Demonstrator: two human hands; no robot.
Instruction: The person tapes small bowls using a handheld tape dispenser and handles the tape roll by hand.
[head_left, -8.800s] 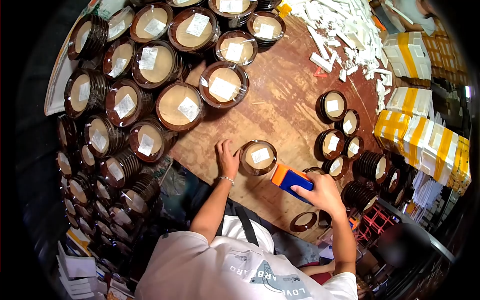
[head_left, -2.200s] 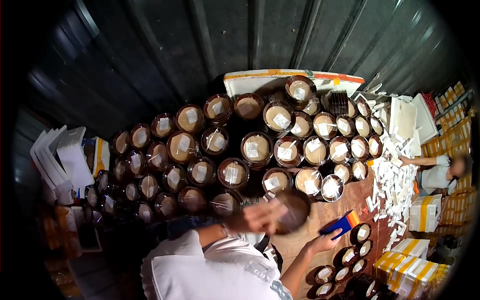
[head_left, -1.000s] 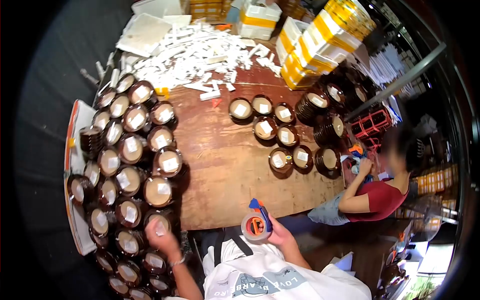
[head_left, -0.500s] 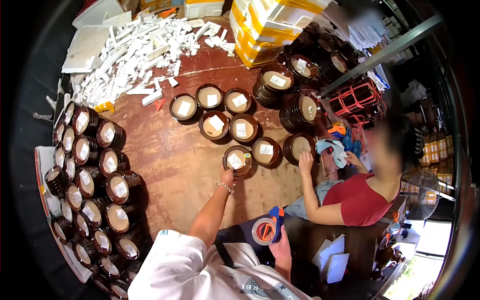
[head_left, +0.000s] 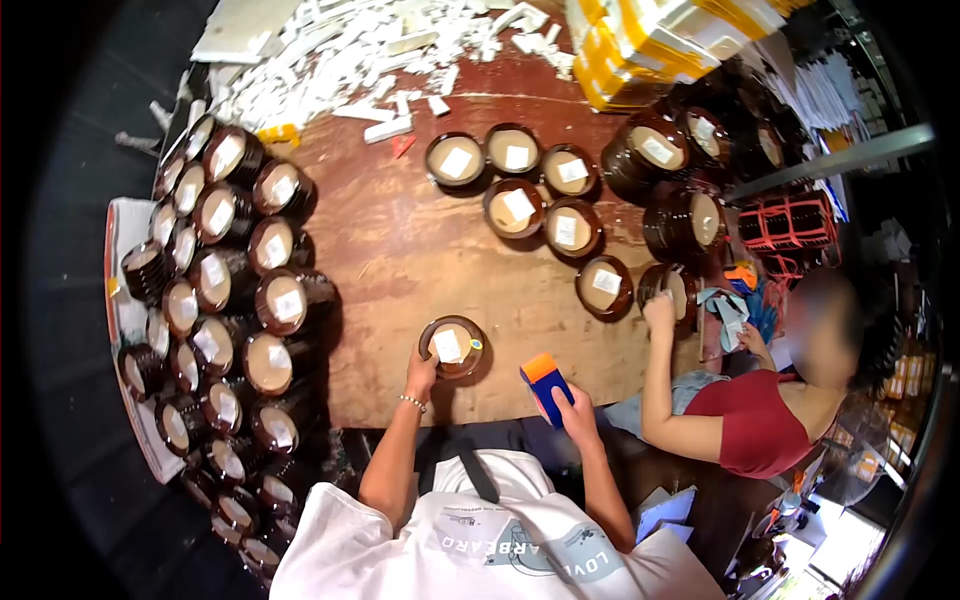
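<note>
Left hand (head_left: 422,372) on a brown dish (head_left: 462,362), right hand (head_left: 574,412) round a tape dispenser (head_left: 544,386).
The left fingers pinch the dish's left rim near the bench's (head_left: 385,250) front edge, seemingly to keep its white label (head_left: 446,346) clear; the right fingers wrap the dispenser's blue body, apparently leaving its orange end free.

L grip (head_left: 421,373) holds labelled brn dish (head_left: 464,356) on tbl (head_left: 385,280), R grip (head_left: 577,412) holds blue/orange tape disp. (head_left: 544,386)

Inverted "LOV" and "BEAR" on white shirt (head_left: 490,565)
</note>
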